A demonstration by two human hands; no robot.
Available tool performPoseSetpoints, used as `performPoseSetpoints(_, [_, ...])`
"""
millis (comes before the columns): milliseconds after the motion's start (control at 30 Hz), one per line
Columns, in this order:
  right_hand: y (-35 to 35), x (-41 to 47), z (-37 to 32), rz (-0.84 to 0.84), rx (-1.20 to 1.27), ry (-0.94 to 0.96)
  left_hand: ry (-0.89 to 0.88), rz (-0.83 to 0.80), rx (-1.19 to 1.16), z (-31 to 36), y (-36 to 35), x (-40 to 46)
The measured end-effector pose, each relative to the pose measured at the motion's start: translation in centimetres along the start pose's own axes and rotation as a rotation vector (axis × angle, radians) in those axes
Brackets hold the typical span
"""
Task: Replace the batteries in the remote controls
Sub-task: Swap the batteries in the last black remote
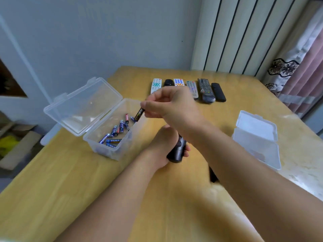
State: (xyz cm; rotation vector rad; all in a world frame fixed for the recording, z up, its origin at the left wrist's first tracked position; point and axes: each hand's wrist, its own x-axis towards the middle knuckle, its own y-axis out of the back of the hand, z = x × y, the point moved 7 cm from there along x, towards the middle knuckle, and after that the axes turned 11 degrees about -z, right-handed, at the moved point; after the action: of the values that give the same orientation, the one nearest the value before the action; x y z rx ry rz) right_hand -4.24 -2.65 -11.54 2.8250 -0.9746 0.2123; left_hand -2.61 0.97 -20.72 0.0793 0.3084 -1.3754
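**Battery pinched above the open box, black remote held below**

The right hand sits in the middle of the frame, its thumb and fingertips pinching one end of a dark battery. The battery hangs tilted, its free end pointing down and left, just over the right-hand rim of the clear battery box. Below it, nearer the bottom of the frame, the left hand has its fingers curled round a black remote; the right forearm crosses over the remote's upper part, so whether its battery bay is open cannot be told.

The battery box stands left of centre on the wooden table with its hinged lid tipped back toward the upper left. Loose batteries, mostly blue with some red, lie scattered across its floor. A small dark object peeps out from under the right forearm, lying on the table; what it is cannot be told.

At the right of the frame stands a second clear box, its lid also raised. Along the far edge of the table, in the upper middle, lies a row of remotes side by side: white ones with coloured buttons on the left, partly hidden by the right hand, then grey and black ones to the right. A patterned curtain fills the upper right corner
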Motion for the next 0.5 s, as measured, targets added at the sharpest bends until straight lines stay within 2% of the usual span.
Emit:
performPoseSetpoints(67, [-3.8,2.6,0.6,-0.103,-0.043,-0.088,0.017,-0.023,0.000,-0.5,0.9,-0.5])
performPoseSetpoints(133, [-6.4,4.0,1.7,-0.206,-0.136,-0.205,0.108,-0.076,-0.179,-1.5,1.0,-1.0])
performPoseSetpoints(167, [-7.2,4.4,2.2,-0.244,-0.214,-0.244,0.122,-0.050,-0.222,-1.6,1.3,-1.4])
performPoseSetpoints(233, [-7.0,4.7,2.0,-0.246,-0.399,-0.216,0.065,-0.039,-0.214,-1.2,1.2,-1.0])
performPoseSetpoints(300, [-4.4,4.1,0.5,-0.167,-0.581,-0.069,0.032,-0.013,-0.133,-0.1,0.8,-1.1])
performPoseSetpoints(400, [3.0,0.4,-2.4,0.092,-0.877,0.153,0.022,0.001,-0.154,-0.3,0.6,-0.1])
performPoseSetpoints(433, [5.8,-1.3,-2.6,0.153,-0.936,0.148,0.002,-0.010,-0.153,-0.3,0.3,0.3])
performPoseSetpoints(500, [9.6,-4.1,-1.8,0.167,-0.986,0.065,-0.040,-0.020,-0.119,-0.4,0.2,0.5])
